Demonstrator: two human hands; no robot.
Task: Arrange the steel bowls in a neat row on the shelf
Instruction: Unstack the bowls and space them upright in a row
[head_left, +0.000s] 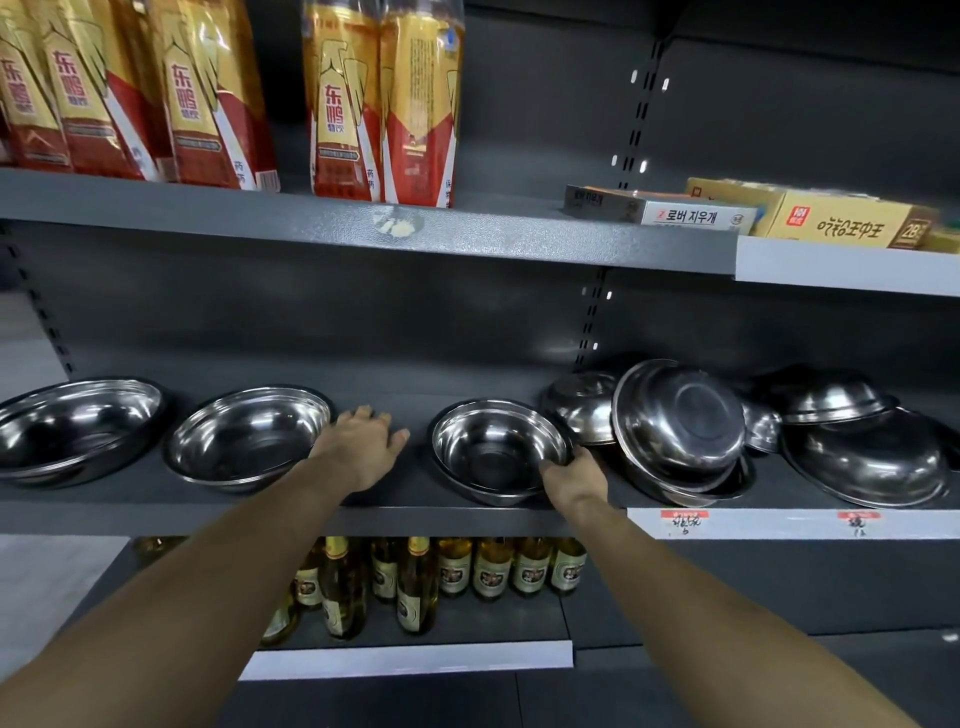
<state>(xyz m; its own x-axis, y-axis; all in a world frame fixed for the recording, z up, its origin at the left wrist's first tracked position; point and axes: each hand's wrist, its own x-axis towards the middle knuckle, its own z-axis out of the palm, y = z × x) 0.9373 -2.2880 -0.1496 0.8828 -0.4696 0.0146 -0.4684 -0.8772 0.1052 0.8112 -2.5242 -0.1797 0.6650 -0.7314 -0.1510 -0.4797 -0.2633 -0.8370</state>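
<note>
Three steel bowls stand upright in a row on the dark middle shelf (291, 512): a large one (72, 428) at far left, a second (249, 439) beside it, and a smaller third (496, 449) further right. My left hand (363, 441) lies flat with straight fingers against the right rim of the second bowl. My right hand (574, 475) pinches the near right rim of the third bowl. Right of it, several more steel bowls (680, 421) lie jumbled, some tilted on edge, some upside down (836, 400).
The upper shelf (467, 234) overhangs the bowls and carries packs of bottled drinks (384, 104) and flat boxes (696, 213). Glass bottles (415, 582) stand on the shelf below. A bare gap lies between the second and third bowl.
</note>
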